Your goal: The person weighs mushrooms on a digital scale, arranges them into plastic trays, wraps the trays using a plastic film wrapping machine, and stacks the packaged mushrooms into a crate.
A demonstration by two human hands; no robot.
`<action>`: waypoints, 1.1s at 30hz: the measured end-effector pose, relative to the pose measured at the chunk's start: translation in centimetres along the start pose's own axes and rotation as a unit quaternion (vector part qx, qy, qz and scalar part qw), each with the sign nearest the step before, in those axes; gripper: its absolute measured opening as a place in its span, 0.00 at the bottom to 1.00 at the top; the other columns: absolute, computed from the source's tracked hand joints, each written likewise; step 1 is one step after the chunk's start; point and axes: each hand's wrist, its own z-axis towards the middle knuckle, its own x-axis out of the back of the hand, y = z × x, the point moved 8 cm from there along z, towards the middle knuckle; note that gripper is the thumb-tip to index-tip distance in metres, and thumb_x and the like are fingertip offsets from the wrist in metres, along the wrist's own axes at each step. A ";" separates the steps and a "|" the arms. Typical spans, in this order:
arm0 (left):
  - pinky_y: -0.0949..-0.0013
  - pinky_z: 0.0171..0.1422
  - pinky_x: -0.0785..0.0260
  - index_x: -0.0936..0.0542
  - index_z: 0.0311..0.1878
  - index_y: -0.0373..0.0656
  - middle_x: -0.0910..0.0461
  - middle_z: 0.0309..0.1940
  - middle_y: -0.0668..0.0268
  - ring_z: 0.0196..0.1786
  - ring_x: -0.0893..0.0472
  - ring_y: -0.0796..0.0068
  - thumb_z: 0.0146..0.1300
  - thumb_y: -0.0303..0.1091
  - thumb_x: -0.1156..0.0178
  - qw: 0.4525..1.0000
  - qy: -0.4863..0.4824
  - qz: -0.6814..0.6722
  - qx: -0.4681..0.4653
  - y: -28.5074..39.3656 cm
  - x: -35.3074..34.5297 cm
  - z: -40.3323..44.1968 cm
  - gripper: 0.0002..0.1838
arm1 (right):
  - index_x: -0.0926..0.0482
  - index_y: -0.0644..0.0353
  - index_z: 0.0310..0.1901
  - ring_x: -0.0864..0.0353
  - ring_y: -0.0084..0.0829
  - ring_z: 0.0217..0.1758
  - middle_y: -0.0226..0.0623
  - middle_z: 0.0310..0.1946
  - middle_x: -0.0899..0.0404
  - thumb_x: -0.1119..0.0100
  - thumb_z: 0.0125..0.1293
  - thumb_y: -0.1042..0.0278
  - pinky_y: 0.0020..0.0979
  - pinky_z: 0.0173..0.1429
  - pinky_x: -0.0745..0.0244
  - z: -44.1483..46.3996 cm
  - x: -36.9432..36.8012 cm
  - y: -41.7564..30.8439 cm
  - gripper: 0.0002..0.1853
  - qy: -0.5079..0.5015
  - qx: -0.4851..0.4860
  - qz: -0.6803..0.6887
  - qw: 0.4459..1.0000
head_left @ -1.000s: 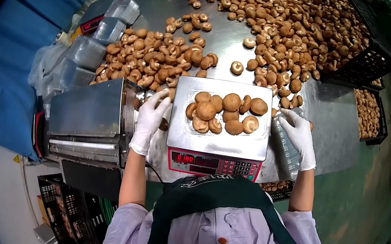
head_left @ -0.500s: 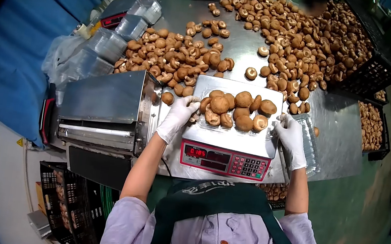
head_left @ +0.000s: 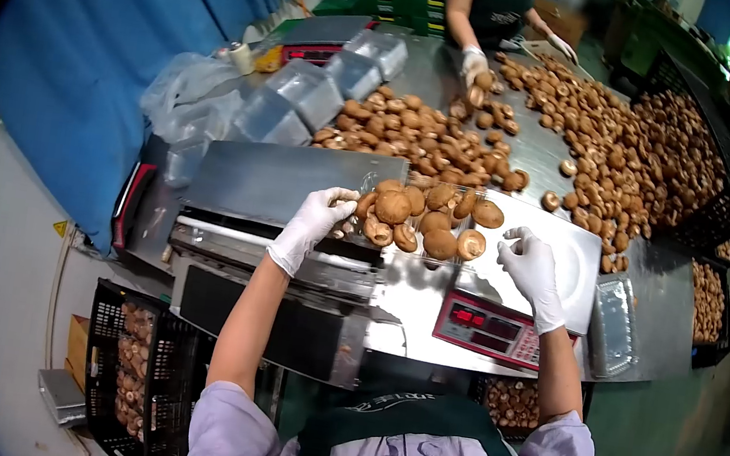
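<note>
A clear plastic tray [head_left: 408,255] filled with brown mushrooms [head_left: 438,220] is raised between my gloved hands, with a shadow beneath it. My left hand [head_left: 317,224] is closed on the tray's left end. At the right end, my right hand [head_left: 530,265] has its fingers curled at the rim; the clear edge is hard to make out there. The digital scale [head_left: 565,265], with a white platform and red front panel, is under and beside my right hand. Left of it stands a metal machine [head_left: 287,184] with a flat top.
Loose mushrooms [head_left: 424,138] lie in a heap behind the tray, and a larger heap [head_left: 635,163] spills from a black crate [head_left: 714,198]. Clear empty trays [head_left: 304,94] stack at back left. Another clear tray [head_left: 615,324] lies right of the scale. Across the table, a co-worker's gloved hand [head_left: 475,64] handles mushrooms.
The filled tray has come off the scale and moved left, toward the metal machine, along with my hands. My view has turned, and more of the co-worker now shows.
</note>
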 end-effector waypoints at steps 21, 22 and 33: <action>0.65 0.55 0.28 0.20 0.51 0.41 0.19 0.47 0.59 0.51 0.21 0.59 0.60 0.30 0.43 0.883 0.088 0.397 -0.233 -2.5 27.6 -0.1 0.15 | 0.18 0.59 0.41 0.16 0.39 0.37 0.39 0.32 0.15 0.39 0.59 0.57 0.34 0.44 0.23 0.1 -19.0 -17.8 0.15 0.002 0.094 -0.189 0.978; 0.65 0.54 0.28 0.20 0.49 0.43 0.19 0.45 0.60 0.49 0.20 0.61 0.59 0.31 0.42 0.867 0.033 0.418 -0.269 -2.4 27.0 -1.3 0.14 | 0.19 0.58 0.43 0.16 0.38 0.37 0.39 0.34 0.16 0.38 0.59 0.57 0.34 0.44 0.22 -0.9 -18.8 -18.2 0.15 -0.029 0.137 -0.215 0.967; 0.64 0.38 0.26 0.22 0.39 0.45 0.22 0.39 0.66 0.36 0.21 0.65 0.58 0.31 0.42 0.669 -0.153 0.545 -0.481 -5.9 25.1 -7.0 0.06 | 0.24 0.60 0.50 0.23 0.37 0.41 0.33 0.56 0.25 0.48 0.62 0.68 0.35 0.41 0.21 -7.9 -22.0 -19.1 0.16 -0.187 0.447 -0.379 0.788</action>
